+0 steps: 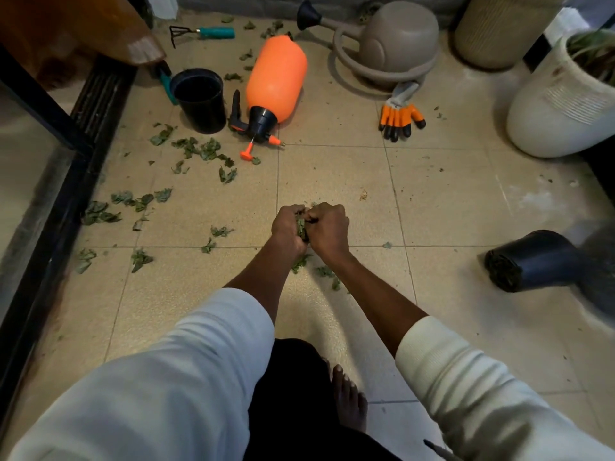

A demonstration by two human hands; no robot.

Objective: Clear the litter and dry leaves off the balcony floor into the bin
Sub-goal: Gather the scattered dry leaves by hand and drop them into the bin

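Observation:
My left hand (pixel 288 227) and my right hand (pixel 329 229) are pressed together above the tiled floor (pixel 449 201), both gripping a clump of dry green leaves (pixel 301 227) between them. More loose leaves (pixel 199 149) lie scattered over the left half of the floor, and a few leaves (pixel 301 262) sit just under my wrists. A black bin (pixel 529 261) lies tipped on its side at the right, with leaves showing in its mouth.
An orange sprayer (pixel 276 81) lies beside an upright black pot (pixel 199 99). A grey watering can (pixel 392 44), orange gloves (pixel 401 118), a hand rake (pixel 203 32) and a white planter (pixel 559 108) stand farther back. A dark door frame (pixel 50 221) runs along the left. My bare foot (pixel 347 397) is below.

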